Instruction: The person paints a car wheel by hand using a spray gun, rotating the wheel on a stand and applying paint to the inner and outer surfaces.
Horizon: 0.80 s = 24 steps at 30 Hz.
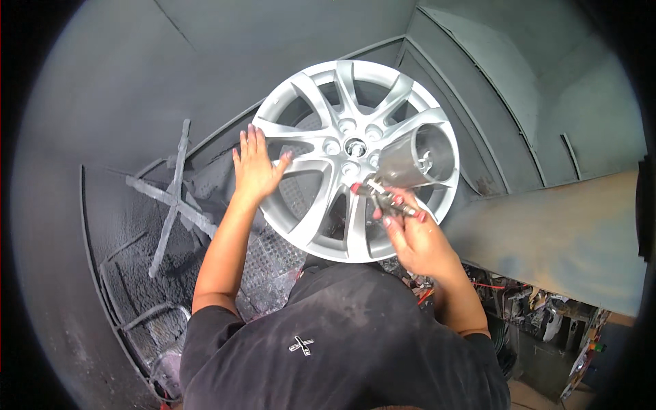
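Observation:
A silver multi-spoke alloy wheel [345,85] faces up in front of me, with a small dark centre cap and recessed bolt holes around it. My left hand [258,167] lies on the wheel's left rim, fingers stretched and apart. In my right hand [417,239] is a metal spray gun [389,201] with red fittings, held over the lower right spokes. Its large translucent grey cup [403,157] tilts to the right and hides part of the wheel.
Grey, paint-coated walls [137,61] surround the wheel. A paint-crusted crossed bar frame [174,198] is at the left, beside a perforated grey surface [273,256] below. A stained panel [547,232] is at the right, above cluttered tools and scraps [540,304].

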{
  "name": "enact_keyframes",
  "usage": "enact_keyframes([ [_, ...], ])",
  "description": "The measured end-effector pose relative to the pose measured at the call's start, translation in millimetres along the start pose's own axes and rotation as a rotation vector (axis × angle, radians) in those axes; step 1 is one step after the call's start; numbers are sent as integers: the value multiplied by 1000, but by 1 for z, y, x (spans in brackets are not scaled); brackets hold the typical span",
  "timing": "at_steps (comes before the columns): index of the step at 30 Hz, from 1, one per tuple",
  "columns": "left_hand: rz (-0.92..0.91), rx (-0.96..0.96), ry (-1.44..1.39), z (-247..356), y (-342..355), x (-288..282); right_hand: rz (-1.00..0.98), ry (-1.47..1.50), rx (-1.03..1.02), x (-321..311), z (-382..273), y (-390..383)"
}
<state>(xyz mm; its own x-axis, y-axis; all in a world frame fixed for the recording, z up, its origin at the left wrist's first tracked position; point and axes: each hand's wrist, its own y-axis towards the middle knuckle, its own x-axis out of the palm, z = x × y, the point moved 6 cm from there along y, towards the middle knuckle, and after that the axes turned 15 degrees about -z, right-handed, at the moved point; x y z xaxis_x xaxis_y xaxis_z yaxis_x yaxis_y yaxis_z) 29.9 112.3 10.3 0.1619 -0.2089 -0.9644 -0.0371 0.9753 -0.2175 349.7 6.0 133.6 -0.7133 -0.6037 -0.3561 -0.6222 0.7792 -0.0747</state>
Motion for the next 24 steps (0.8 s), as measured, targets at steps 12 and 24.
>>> enact_keyframes([
  [12,-38,218,16,122,230,-22,565,-123,192,-77,18,-38],
  [24,-244,988,3,404,74,43,607,-142,487,-54,56,-104],
])
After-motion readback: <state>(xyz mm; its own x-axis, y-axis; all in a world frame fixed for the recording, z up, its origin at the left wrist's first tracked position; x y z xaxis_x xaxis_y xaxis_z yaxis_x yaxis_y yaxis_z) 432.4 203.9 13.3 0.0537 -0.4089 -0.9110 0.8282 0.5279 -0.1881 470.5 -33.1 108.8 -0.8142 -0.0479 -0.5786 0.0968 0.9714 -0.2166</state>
